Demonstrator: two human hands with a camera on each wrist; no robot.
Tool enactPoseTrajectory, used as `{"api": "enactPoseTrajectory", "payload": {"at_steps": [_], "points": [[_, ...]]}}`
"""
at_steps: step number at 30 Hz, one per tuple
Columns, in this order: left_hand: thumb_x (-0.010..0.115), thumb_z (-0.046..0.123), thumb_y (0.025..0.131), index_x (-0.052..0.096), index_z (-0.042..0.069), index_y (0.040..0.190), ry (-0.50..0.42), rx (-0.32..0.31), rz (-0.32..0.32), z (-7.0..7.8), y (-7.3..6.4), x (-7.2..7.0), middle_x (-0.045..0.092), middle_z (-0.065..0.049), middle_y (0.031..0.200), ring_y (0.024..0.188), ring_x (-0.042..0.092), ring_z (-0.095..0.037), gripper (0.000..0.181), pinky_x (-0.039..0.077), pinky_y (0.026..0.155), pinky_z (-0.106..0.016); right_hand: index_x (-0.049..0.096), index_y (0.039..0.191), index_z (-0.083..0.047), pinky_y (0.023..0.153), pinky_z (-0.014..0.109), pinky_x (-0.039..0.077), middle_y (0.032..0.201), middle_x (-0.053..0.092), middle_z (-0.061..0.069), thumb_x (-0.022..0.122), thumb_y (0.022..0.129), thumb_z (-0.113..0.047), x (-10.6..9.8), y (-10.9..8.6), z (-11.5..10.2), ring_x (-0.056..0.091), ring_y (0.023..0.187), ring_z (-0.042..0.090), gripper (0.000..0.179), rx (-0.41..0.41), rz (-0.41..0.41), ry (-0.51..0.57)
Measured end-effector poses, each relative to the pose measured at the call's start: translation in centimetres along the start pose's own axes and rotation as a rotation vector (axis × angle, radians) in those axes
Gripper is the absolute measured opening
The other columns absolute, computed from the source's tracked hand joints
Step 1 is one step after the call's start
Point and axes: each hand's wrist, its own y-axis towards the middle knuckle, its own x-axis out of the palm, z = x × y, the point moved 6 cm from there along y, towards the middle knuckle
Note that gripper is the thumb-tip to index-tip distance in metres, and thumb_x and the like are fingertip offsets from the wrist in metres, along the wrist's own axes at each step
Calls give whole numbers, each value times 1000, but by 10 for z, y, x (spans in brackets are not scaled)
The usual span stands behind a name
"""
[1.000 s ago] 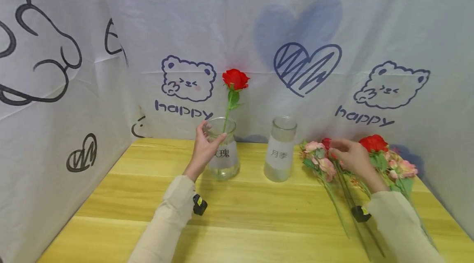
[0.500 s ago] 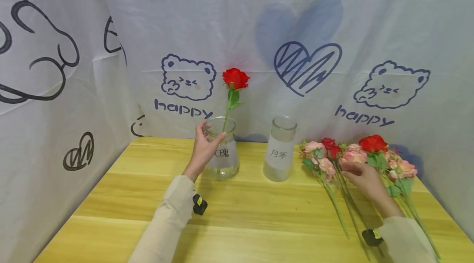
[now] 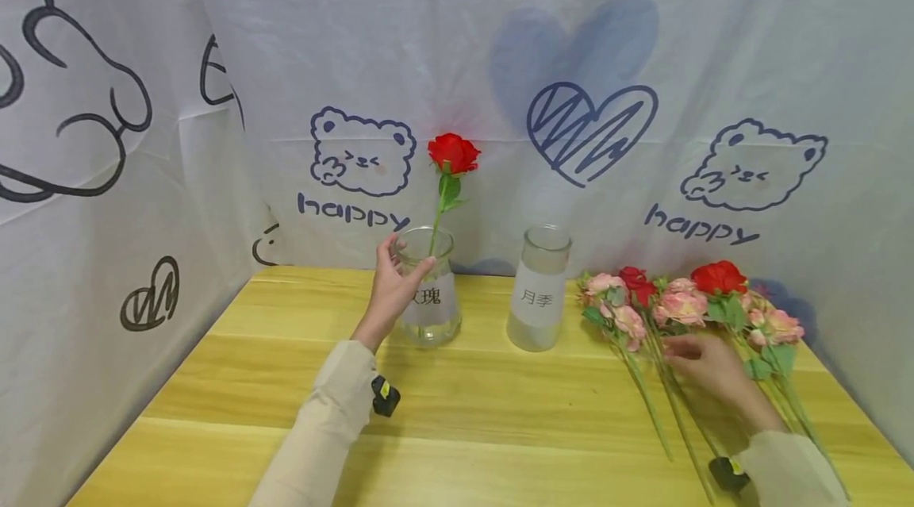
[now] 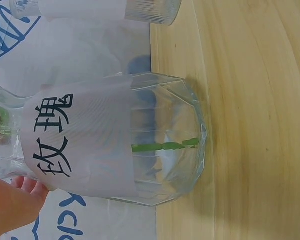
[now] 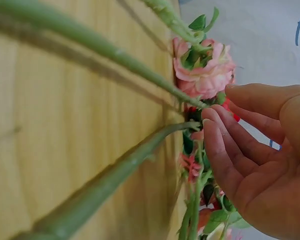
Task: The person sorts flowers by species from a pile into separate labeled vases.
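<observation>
My left hand (image 3: 393, 289) grips the neck of a clear glass vase (image 4: 175, 95) with a white label. A single red rose (image 3: 454, 154) stands in it, leaning slightly right, its green stem end visible through the glass. On the right, my right hand (image 3: 707, 364) hovers at the flower stems (image 5: 135, 65), thumb and fingers apart, fingertips right by the stems in the right wrist view. Below the blooms there lie dark red roses (image 3: 638, 285), pink flowers (image 3: 681, 305) and a large bright red rose (image 3: 720, 277). The right forearm hides part of the stems.
Between the labelled vase and the flowers stands a second, narrower glass vase (image 3: 540, 289), also with a white label. A printed white cloth (image 3: 471, 39) hangs behind the wooden table (image 3: 500, 420). Long stems spread toward the table's front right.
My right hand has drawn back from the dark red blooms, down and to the right along the stems. The left hand keeps its hold on the vase.
</observation>
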Motion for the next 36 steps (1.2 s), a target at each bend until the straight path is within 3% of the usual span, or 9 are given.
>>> {"api": "enactPoseTrajectory", "payload": {"at_steps": [4,11,17,23,29,36], "points": [[69,31,88,16,12,151,0,2,-2,2,0,0,27,-14,153,138,28,-35,85,26,113,-48,60,117,15,64,26,54,98,69,20,67,89,-7,5,-2,6,66,86,27,36,25,-48,54],[70,32,87,14,13,152,-5,-3,0,1,2,-1,25,-14,154,139,27,-36,88,26,113,-51,55,119,19,65,34,57,105,66,28,65,91,-7,11,3,9,66,87,31,40,59,-173,132],[71,32,87,15,13,152,-8,-10,11,-5,1,-2,26,-14,154,138,28,-36,88,26,112,-52,57,115,20,64,36,57,97,67,23,66,90,-10,13,9,9,66,81,27,40,83,-207,85],[70,31,87,16,12,152,-9,-5,20,-6,0,-2,26,-13,154,138,27,-37,87,26,112,-53,49,119,26,67,39,58,94,66,18,64,89,-7,18,13,7,66,83,27,47,142,-245,150],[70,31,87,16,11,152,-6,6,6,-4,1,0,25,-15,154,138,28,-37,87,27,111,-54,44,120,27,70,37,58,97,64,18,61,91,-6,17,13,8,65,85,25,47,168,-241,248],[70,31,88,15,11,152,-9,10,9,-3,1,1,26,-15,154,138,27,-37,86,26,112,-52,42,125,24,67,33,56,97,64,17,56,96,-10,9,12,7,61,79,18,47,214,-174,349]]}}
